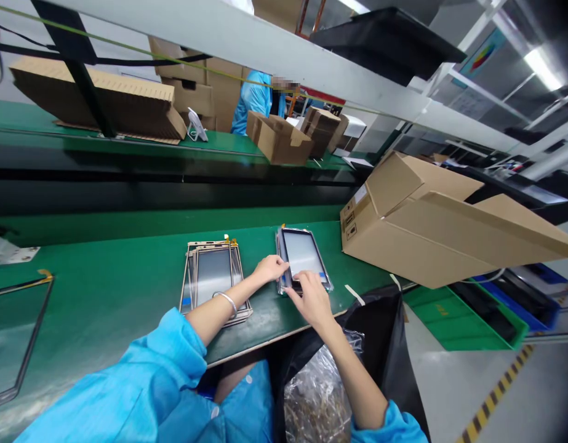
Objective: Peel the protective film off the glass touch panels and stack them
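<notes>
A stack of dark-framed glass touch panels (303,249) lies on the green bench in front of me, with clear film at its edges. My left hand (269,269) is closed at the left edge of the top panel, its fingertips pinched together there. At the near-left corner of that same panel, my right hand (312,299) grips with thumb and fingers. Under my left forearm is a second, looser stack of panels (213,271) with light-brown borders and orange connector tabs, partly hidden by the arm.
A large open cardboard box (394,221) stands to the right. Below the bench edge hangs a black bag (385,338) with crumpled clear plastic (318,394). Another framed panel (16,344) lies far left. Green (454,320) and blue bins sit on the floor. A person in blue (251,101) is behind the shelf.
</notes>
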`<control>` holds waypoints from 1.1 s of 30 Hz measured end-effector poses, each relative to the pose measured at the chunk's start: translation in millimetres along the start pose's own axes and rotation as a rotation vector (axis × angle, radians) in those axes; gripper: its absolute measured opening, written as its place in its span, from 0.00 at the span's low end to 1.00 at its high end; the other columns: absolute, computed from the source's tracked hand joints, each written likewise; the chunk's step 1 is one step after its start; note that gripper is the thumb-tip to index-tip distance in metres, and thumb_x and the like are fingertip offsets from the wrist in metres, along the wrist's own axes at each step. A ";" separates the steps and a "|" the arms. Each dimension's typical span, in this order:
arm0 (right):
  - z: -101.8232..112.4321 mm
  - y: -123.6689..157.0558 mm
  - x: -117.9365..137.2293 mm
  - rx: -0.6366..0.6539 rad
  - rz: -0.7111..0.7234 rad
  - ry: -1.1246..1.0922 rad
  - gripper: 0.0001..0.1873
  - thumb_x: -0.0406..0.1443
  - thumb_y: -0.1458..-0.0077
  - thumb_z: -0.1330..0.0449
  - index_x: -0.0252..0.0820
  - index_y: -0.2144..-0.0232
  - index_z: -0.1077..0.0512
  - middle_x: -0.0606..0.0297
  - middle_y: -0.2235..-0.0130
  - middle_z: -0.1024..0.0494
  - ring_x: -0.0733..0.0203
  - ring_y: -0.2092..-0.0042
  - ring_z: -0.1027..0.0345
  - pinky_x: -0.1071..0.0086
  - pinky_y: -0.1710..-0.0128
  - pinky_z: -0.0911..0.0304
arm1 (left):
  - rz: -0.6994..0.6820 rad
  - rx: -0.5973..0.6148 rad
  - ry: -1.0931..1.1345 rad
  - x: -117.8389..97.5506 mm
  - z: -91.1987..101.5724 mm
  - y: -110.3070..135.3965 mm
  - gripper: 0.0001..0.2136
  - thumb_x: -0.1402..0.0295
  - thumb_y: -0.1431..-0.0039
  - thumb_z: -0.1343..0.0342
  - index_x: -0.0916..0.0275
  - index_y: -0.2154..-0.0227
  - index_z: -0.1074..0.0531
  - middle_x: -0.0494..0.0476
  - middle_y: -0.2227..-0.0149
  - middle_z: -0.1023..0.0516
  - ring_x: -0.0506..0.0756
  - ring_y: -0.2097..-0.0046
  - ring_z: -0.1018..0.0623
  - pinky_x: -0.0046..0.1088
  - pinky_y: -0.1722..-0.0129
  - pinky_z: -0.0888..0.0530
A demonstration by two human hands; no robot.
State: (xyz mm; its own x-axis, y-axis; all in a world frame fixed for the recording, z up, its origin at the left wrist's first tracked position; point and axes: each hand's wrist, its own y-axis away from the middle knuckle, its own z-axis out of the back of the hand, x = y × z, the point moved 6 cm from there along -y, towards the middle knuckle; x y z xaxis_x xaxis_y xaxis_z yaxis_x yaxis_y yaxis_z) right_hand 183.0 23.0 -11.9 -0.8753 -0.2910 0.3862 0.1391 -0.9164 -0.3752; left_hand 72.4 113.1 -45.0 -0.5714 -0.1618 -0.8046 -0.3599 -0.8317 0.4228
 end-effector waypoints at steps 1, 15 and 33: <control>-0.8 0.2 2.2 0.001 -0.001 0.001 0.09 0.40 0.43 0.44 0.43 0.61 0.31 0.57 0.60 0.29 0.51 0.58 0.37 0.60 0.57 0.39 | 0.002 -0.007 -0.007 -1.0 -0.6 -1.5 0.14 0.63 0.38 0.47 0.64 0.53 0.31 0.59 0.53 0.27 0.56 0.56 0.24 0.39 0.58 0.25; 15.6 -32.9 -104.3 -0.021 -0.447 -0.109 0.11 0.37 0.41 0.46 0.35 0.59 0.30 0.51 0.57 0.27 0.52 0.56 0.33 0.56 0.54 0.36 | 0.039 -0.015 -0.041 -2.9 2.4 -15.7 0.15 0.63 0.38 0.47 0.64 0.51 0.32 0.60 0.52 0.27 0.56 0.56 0.24 0.40 0.58 0.25; 15.6 -63.8 -112.0 0.374 -0.734 -0.260 0.12 0.40 0.40 0.42 0.36 0.61 0.29 0.64 0.62 0.26 0.63 0.64 0.30 0.66 0.64 0.31 | 0.067 0.094 -0.088 -14.3 5.3 -2.6 0.14 0.63 0.38 0.46 0.65 0.52 0.31 0.60 0.53 0.27 0.57 0.56 0.24 0.40 0.58 0.25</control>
State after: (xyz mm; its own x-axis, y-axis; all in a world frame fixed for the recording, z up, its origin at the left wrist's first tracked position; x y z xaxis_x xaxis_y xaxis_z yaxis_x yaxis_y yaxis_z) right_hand 279.3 109.8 -18.1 -0.6759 0.3986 0.6200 -0.2367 -0.9140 0.3296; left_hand 77.6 120.4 -32.4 -0.6578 -0.1648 -0.7350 -0.3835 -0.7665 0.5151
